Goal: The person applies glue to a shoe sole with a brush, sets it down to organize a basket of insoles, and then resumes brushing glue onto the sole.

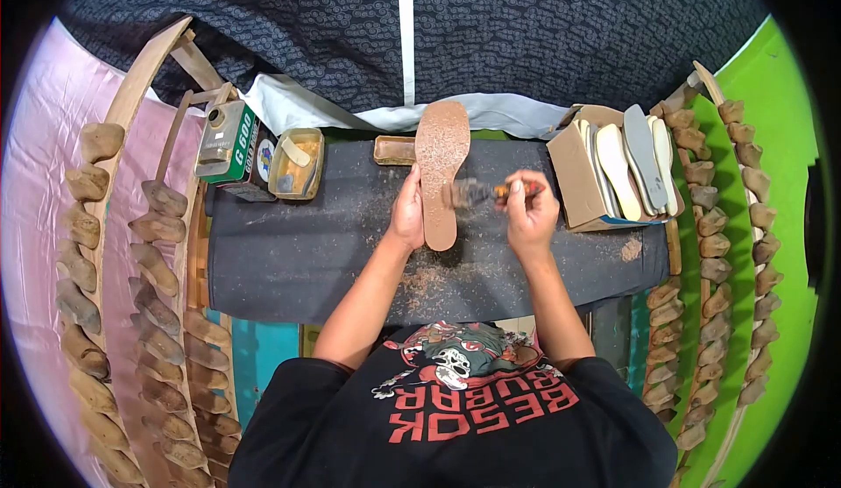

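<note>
My left hand grips a brown shoe sole by its left edge at the waist, holding it upright over the table. The sole's face is rough and speckled, its wide end pointing away from me. In my right hand, closed around it, is a brush-like tool with an orange-and-black handle. Motion smears the tool, and its head overlaps the narrow part of the sole's right side. Brown crumbs lie scattered on the dark tabletop below.
At the back left stand a green glue can and a yellowish tub. A small brown tray sits behind the sole. On the right, a cardboard box holds several insoles. Racks of wooden shoe lasts flank both sides.
</note>
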A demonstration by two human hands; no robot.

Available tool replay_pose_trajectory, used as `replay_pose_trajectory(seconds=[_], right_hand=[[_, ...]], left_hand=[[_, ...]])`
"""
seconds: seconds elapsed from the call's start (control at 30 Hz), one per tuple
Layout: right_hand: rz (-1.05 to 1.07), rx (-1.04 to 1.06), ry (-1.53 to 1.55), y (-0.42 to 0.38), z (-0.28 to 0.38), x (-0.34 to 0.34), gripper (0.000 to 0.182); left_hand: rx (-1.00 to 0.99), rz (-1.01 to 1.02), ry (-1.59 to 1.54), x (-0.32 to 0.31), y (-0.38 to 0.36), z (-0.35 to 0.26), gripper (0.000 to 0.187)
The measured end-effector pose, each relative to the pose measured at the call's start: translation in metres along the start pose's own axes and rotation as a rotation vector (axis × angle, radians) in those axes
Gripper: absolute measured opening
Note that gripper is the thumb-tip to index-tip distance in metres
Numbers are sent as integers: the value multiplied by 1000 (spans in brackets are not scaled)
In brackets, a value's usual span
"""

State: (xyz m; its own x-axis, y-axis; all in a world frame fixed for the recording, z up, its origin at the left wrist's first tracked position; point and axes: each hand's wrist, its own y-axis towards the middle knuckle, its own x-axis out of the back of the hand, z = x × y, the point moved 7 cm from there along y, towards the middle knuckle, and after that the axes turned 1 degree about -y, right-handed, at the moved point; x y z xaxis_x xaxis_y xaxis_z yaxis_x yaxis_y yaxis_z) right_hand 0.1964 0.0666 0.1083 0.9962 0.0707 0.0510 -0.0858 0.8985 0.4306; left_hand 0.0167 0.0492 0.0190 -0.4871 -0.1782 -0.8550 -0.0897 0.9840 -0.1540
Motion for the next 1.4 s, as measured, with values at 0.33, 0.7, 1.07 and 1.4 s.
replay_pose_trajectory(seconds=[0.33,0.7,1.07,1.4], right_hand=[[103,8,-62,-8,-10,-24,8],[22,-81,78,58,-48,-51,16],[192,-266,-59,67,-158,-129,22],[215,-256,-243,63,-195,-146,24]], left_hand=[[-58,23,34,36,3,-7,54],[-109,-111,116,81,-14,-26,57],[-269,-267,70,105,-44,-46,55],[-240,-285,94,118,-58,-45,53]])
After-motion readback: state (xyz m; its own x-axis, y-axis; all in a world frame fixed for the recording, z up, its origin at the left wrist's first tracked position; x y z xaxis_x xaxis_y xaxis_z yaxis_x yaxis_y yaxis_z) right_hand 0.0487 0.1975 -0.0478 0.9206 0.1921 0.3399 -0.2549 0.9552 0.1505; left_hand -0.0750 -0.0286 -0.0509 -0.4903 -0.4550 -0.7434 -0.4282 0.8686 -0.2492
